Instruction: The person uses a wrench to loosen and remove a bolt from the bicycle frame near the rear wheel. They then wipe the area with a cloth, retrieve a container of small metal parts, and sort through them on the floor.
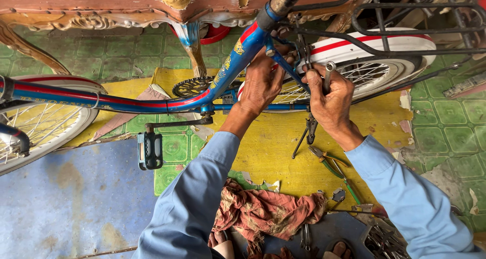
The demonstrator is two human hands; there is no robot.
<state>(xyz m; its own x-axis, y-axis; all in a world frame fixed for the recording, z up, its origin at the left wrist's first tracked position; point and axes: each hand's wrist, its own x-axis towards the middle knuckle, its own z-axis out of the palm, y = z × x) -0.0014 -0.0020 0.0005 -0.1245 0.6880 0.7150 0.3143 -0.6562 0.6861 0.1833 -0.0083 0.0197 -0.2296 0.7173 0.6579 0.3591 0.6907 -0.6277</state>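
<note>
A blue and red bicycle frame stands across the view, with its white rear mudguard and wheel at the upper right. My left hand grips the frame where the seat tube meets the rear stays. My right hand is shut on a metal spanner, its ring end pointing up beside the rear wheel's spokes. Both arms wear light blue sleeves. Below the hands hangs the black kickstand.
Green-handled pliers lie on the yellow mat. A reddish rag lies near my knees. A pedal and chainring sit left of centre, the front wheel at far left. A black rear rack is above.
</note>
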